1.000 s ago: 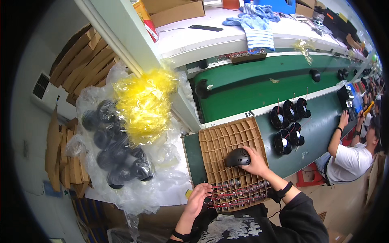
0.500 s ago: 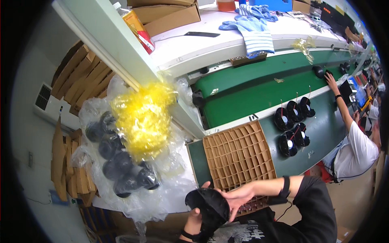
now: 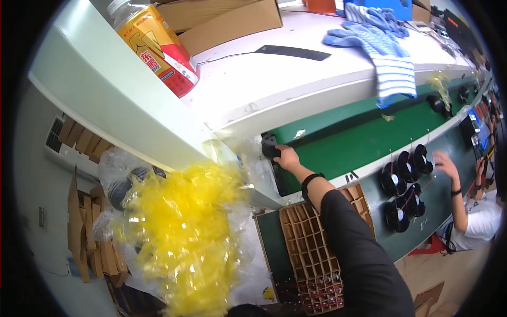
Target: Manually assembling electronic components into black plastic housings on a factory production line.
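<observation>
My right hand point(image 3: 288, 157) stretches to the near left end of the green conveyor. Its fingers are closed on a black rounded plastic part point(image 3: 270, 146), whose far side is partly hidden. The black-sleeved arm comes up from the lower right and crosses over a cardboard divider tray point(image 3: 305, 243). I see nothing of my left hand. Left of my arm hangs a big bunch of shiny yellow plastic strips point(image 3: 185, 238). Behind it, clear plastic bags point(image 3: 119, 164) hold dark round parts, mostly hidden.
A pale post point(image 3: 113, 95) stands left of the green conveyor point(image 3: 348, 145). Several black fans point(image 3: 393, 179) with wires stand on the bench at right, where a co-worker's hand point(image 3: 447, 165) is raised. On the shelf are a yellow-red bottle point(image 3: 158, 47) and blue striped gloves point(image 3: 388, 58).
My right hand has left the black bowl-shaped part and reached to the conveyor's end. The left hand and that part have gone out of view. The co-worker's hand has moved off the conveyor.
</observation>
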The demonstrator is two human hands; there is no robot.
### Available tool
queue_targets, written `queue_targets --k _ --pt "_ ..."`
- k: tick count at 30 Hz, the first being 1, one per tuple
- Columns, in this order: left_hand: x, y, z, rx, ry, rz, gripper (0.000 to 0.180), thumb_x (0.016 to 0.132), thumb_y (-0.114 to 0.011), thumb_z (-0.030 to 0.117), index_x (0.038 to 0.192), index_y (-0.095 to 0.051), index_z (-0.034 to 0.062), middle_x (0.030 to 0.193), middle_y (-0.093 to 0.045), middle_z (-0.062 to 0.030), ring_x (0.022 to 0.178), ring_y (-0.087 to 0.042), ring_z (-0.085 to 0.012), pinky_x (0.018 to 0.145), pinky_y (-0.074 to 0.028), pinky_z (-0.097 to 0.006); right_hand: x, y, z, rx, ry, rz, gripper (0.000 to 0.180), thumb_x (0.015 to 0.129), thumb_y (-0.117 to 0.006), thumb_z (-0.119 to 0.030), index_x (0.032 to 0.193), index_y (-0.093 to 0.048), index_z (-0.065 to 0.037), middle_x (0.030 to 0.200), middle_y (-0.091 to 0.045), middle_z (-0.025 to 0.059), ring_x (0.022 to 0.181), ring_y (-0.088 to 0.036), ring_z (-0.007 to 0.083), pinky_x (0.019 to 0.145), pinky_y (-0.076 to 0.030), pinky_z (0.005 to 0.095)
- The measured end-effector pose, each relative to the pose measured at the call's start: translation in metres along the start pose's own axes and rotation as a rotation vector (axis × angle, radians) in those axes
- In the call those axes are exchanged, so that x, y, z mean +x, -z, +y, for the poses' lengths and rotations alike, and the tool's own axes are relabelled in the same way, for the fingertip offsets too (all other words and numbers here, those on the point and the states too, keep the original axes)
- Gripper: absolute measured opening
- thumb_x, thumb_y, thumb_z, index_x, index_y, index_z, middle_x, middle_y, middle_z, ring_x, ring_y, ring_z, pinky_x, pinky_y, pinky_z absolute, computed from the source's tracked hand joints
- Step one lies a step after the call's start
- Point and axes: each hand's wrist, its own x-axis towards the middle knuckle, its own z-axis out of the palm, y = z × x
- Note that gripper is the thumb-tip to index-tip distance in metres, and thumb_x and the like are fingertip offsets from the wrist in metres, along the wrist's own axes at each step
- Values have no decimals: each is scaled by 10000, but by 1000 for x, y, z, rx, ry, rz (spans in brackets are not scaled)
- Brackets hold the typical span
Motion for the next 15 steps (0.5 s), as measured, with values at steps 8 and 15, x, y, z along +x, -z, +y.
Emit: queue_targets --k 8,15 --pt "4 36 42 62 -25 116 878 721 -778 362 1405 -317 62 1295 -477 -193 1212 -472 -362 1025 -389 -500 23 -32 2 -155 -146 122 460 703 -762 -233 1104 -579 -102 1105 -611 105 1083 -543 311 891 -455 405" --pt "-4 39 36 45 29 174 857 724 -777 333 1398 -327 53 1293 -485 -194 1203 -485 -353 1017 -400 -492 9 24 30 56 230 265 339 714 -755 -197 966 -612 -21 961 -642 158 943 -602 350 819 -488 405"
